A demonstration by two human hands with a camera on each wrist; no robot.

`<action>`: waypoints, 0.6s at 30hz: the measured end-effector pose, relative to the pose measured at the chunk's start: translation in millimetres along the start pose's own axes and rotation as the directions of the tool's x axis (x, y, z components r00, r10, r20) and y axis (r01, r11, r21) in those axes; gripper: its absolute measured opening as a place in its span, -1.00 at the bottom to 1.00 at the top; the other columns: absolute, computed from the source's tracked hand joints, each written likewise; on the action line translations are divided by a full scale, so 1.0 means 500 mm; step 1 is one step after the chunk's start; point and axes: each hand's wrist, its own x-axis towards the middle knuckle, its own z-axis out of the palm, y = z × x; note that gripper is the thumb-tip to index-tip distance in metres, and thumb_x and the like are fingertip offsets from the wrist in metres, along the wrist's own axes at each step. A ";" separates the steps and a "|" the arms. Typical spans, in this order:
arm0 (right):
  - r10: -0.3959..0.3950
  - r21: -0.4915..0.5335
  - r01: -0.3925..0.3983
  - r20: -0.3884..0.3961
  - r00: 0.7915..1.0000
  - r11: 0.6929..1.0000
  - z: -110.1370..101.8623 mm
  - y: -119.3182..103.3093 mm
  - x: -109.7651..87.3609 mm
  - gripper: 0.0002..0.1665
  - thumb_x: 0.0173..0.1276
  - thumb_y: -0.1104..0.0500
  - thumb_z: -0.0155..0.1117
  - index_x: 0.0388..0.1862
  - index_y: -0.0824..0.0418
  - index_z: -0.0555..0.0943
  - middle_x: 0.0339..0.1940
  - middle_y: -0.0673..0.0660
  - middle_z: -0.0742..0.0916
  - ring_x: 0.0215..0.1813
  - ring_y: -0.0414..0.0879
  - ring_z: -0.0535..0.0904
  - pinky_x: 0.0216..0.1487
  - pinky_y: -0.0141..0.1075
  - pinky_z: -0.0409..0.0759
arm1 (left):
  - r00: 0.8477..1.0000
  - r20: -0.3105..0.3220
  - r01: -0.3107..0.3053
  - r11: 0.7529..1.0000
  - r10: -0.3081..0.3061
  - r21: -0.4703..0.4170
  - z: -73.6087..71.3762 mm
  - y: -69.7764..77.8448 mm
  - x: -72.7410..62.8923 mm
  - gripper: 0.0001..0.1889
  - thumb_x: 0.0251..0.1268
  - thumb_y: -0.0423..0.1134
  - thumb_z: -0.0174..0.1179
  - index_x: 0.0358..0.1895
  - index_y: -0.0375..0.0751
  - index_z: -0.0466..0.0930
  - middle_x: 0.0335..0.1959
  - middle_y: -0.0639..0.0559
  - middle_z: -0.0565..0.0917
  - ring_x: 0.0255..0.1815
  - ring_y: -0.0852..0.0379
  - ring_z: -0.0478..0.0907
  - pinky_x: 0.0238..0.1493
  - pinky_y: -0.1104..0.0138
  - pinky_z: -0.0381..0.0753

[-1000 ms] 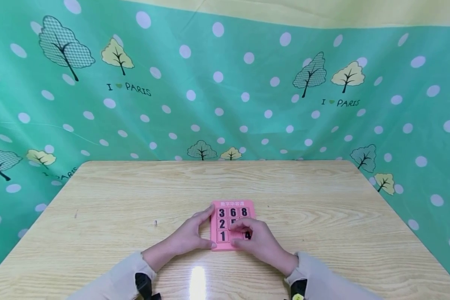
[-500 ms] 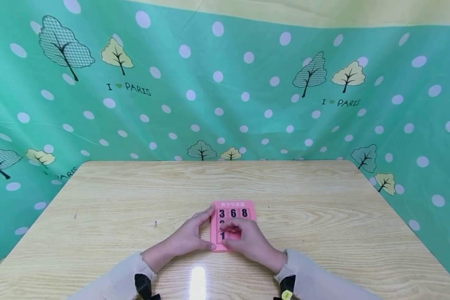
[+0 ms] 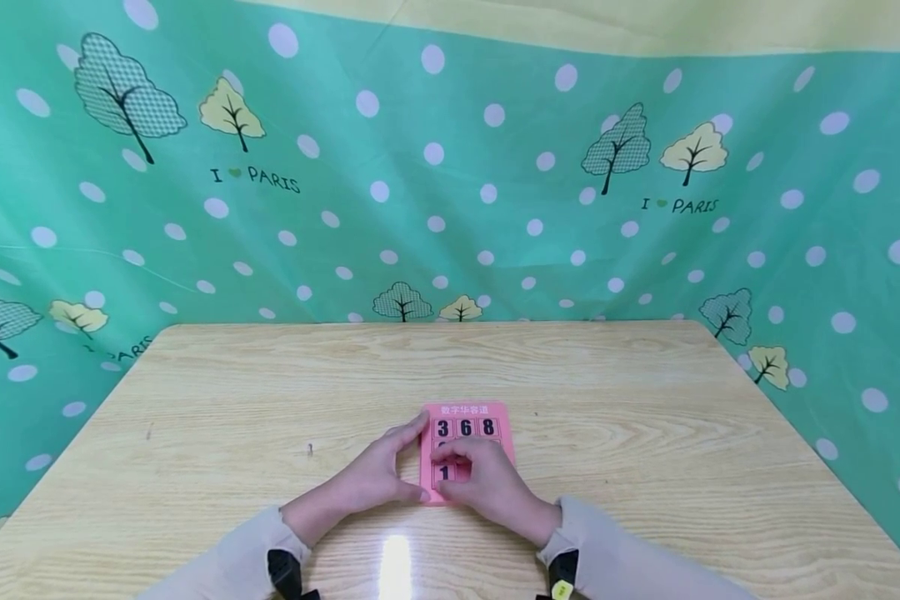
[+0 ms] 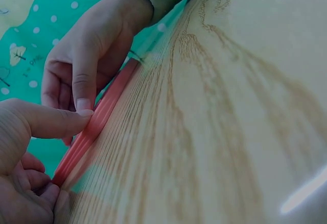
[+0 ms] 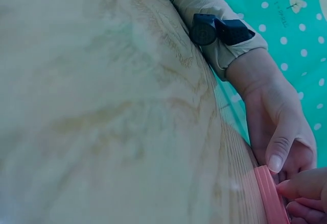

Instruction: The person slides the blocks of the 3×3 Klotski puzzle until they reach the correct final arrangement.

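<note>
A pink sliding number puzzle [image 3: 467,410] lies flat on the table. Its black digits 3, 6 and 8 show along the top row, and tile 1 [image 3: 444,475] at lower left. My left hand [image 3: 371,475] grips the board's left side, thumb at the near corner and fingers toward the far one. My right hand [image 3: 487,483] reaches over the board, thumb and index finger apart on either side of tile 1, covering most of the middle and lower tiles. In the left wrist view the left thumb [image 4: 56,123] lies close to the right hand's thumb [image 4: 82,83].
The pale wood-grain table [image 3: 645,433] reaches back to a green polka-dot cloth [image 3: 420,167] printed with trees. A bright light reflection [image 3: 395,567] lies near the front edge. Both sleeves carry black wrist devices [image 3: 283,571].
My right hand has slid left across the board, from the lower right tiles to tile 1. The left hand has stayed on the board's left side.
</note>
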 end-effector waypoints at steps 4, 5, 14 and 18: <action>0.010 -0.010 -0.010 0.003 1.000 1.000 0.006 -0.003 0.000 -0.65 0.00 0.35 0.42 -0.15 0.21 0.67 -0.18 -0.01 0.72 -0.08 -0.17 0.58 0.00 -0.37 0.56 | 1.000 -0.003 0.014 1.000 -0.014 -0.002 0.001 -0.002 -0.001 0.07 -0.20 -0.27 0.48 0.46 -0.28 0.02 0.47 -0.18 0.10 0.48 -0.21 -0.04 0.43 -0.12 -0.12; 0.012 -0.013 -0.012 0.004 1.000 1.000 0.007 -0.004 0.000 -0.65 0.00 0.35 0.41 -0.16 0.20 0.67 -0.18 -0.01 0.72 -0.08 -0.18 0.57 0.00 -0.37 0.55 | 1.000 -0.004 0.018 1.000 -0.018 -0.007 0.001 -0.002 -0.001 0.08 -0.20 -0.26 0.49 0.46 -0.27 0.02 0.47 -0.18 0.10 0.48 -0.20 -0.04 0.43 -0.13 -0.13; -0.004 -0.027 0.004 0.003 1.000 1.000 0.007 -0.011 -0.001 -0.68 0.02 0.38 0.36 -0.19 0.17 0.67 -0.20 -0.03 0.71 -0.10 -0.19 0.56 -0.02 -0.37 0.55 | 1.000 -0.005 0.023 1.000 -0.023 -0.007 0.003 -0.004 -0.001 0.09 -0.21 -0.22 0.50 0.46 -0.26 0.02 0.47 -0.17 0.11 0.48 -0.19 -0.04 0.43 -0.12 -0.11; -0.017 -0.048 0.017 -0.003 1.000 0.999 0.003 -0.008 -0.005 -0.68 0.02 0.39 0.35 -0.21 0.16 0.68 -0.22 -0.06 0.71 -0.13 -0.21 0.55 -0.05 -0.37 0.54 | 1.000 0.002 0.012 1.000 -0.012 -0.002 0.002 -0.005 0.000 0.08 -0.19 -0.22 0.50 0.46 -0.27 0.01 0.47 -0.16 0.11 0.48 -0.18 -0.03 0.44 -0.09 -0.09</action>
